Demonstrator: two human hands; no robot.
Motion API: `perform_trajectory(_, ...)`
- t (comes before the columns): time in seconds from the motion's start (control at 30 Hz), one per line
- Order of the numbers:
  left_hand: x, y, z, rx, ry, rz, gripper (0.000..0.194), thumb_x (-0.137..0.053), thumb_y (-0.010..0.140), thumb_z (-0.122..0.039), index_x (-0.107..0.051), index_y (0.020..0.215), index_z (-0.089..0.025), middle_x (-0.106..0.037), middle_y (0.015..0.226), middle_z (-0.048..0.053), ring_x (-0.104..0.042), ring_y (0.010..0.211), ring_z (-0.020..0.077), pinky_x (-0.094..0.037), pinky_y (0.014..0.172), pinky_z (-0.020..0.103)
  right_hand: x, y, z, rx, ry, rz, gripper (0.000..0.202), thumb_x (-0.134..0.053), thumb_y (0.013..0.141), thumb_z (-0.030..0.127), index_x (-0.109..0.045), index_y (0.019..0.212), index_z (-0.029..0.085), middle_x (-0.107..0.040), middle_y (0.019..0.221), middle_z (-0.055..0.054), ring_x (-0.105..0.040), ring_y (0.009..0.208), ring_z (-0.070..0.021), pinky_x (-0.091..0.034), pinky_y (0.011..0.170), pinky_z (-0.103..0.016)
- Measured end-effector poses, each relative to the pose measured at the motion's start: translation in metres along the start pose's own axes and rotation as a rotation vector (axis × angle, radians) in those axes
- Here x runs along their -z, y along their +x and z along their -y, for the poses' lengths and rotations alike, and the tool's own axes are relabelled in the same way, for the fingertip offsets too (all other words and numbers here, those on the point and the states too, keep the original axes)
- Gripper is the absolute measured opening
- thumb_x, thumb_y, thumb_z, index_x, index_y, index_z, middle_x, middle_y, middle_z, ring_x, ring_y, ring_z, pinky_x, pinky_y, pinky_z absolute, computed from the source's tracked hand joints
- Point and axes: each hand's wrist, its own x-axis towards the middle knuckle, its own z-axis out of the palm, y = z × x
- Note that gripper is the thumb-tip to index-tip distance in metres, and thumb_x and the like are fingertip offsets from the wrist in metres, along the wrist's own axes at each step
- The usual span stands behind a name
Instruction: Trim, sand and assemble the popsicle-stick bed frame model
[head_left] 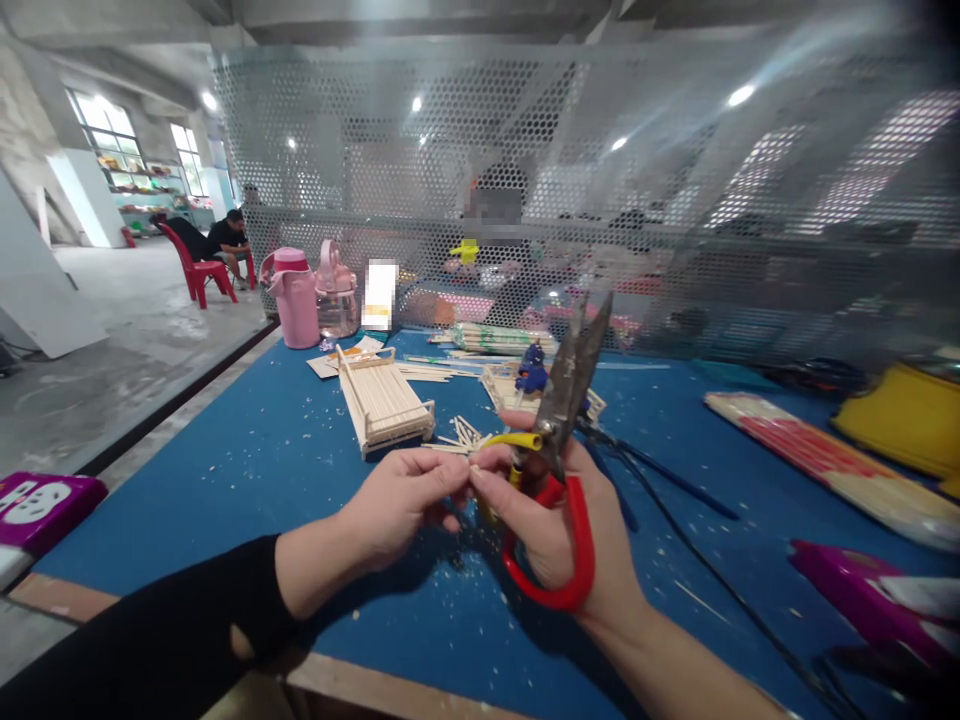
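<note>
My right hand [555,530] is wrapped round a pair of scissors [574,385], their dark blades pointing up and slightly apart. One handle loop is red, the other part yellow. Just left of it, my left hand [409,495] pinches at its fingertips, which meet my right thumb and finger. Whatever lies between those fingertips is too small to make out. Behind my left hand stands a small bed-like frame [386,395] of pale wooden sticks. Short cut sticks [466,432] lie beside it, partly hidden by my hands.
A blue object [532,370] rests on another stick piece behind the scissors. Black cable [697,555] crosses the table's right side. Bundled sticks [499,338], a pink jug [298,305] and a perforated screen [360,170] line the back. Packaged sticks [817,460] lie right.
</note>
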Motion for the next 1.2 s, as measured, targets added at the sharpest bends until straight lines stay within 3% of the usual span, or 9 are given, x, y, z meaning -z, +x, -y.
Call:
perform_trajectory(0.07, 0.0, 0.0, -0.004, -0.051, -0.01, -0.076, 0.038, -0.08, 0.056, -0.046, -0.068, 0.067, -0.012, -0.055, 0.061, 0.0, -0.049, 0.056, 0.0062, -0.041, 0.046, 0.014, 0.003, 0.001, -0.003, 0.03, -0.072, -0.012, 0.04, -0.066, 0.073, 0.033, -0.05, 0.108, 0.024, -0.065, 0.081, -0.001, -0.061, 0.063, -0.0131, -0.051, 0.058, -0.027)
perform_trajectory(0.17, 0.001, 0.002, -0.012, -0.13, -0.016, -0.18, 0.04, -0.081, 0.055, -0.046, -0.069, 0.073, -0.013, -0.056, 0.063, 0.0, -0.049, 0.057, 0.0061, -0.041, 0.046, 0.014, 0.01, 0.002, -0.008, 0.121, -0.364, 0.029, 0.04, -0.064, 0.075, 0.039, -0.05, 0.109, 0.023, -0.063, 0.088, -0.004, -0.059, 0.068, -0.0155, -0.051, 0.062, -0.03)
perform_trajectory(0.27, 0.003, 0.003, -0.016, -0.163, -0.016, -0.2, 0.04, -0.08, 0.055, -0.047, -0.069, 0.072, -0.013, -0.057, 0.063, 0.0, -0.05, 0.058, 0.0069, -0.042, 0.046, 0.015, 0.015, 0.003, -0.011, 0.278, -0.641, 0.144, 0.045, -0.066, 0.072, 0.045, -0.051, 0.108, 0.021, -0.062, 0.095, -0.008, -0.059, 0.08, -0.0213, -0.05, 0.07, -0.037)
perform_trajectory(0.43, 0.004, 0.004, -0.013, -0.21, 0.064, -0.194, 0.036, -0.079, 0.057, -0.046, -0.065, 0.068, -0.014, -0.058, 0.061, -0.001, -0.05, 0.057, 0.008, -0.041, 0.048, 0.016, 0.015, 0.003, -0.012, 0.462, -0.81, 0.221, 0.05, -0.066, 0.072, 0.051, -0.052, 0.108, 0.019, -0.06, 0.092, -0.008, -0.057, 0.083, -0.0237, -0.049, 0.072, -0.04)
perform_trajectory(0.77, 0.004, 0.003, -0.015, -0.254, 0.158, -0.153, 0.03, -0.077, 0.061, -0.042, -0.066, 0.064, -0.014, -0.059, 0.058, -0.001, -0.05, 0.054, 0.0082, -0.042, 0.055, 0.021, 0.015, 0.002, -0.01, 0.471, -0.81, 0.248, 0.054, -0.066, 0.072, 0.053, -0.052, 0.11, 0.018, -0.061, 0.092, -0.009, -0.057, 0.083, -0.0237, -0.049, 0.073, -0.039)
perform_trajectory(1.2, 0.008, -0.001, -0.014, -0.281, 0.157, -0.018, 0.027, -0.075, 0.065, -0.04, -0.068, 0.063, -0.015, -0.058, 0.056, -0.001, -0.049, 0.054, 0.0085, -0.039, 0.057, 0.022, 0.016, 0.0, -0.008, 0.461, -0.689, 0.317, 0.061, -0.051, 0.074, 0.068, -0.055, 0.109, 0.019, -0.062, 0.093, -0.01, -0.059, 0.08, -0.0223, -0.049, 0.068, -0.036)
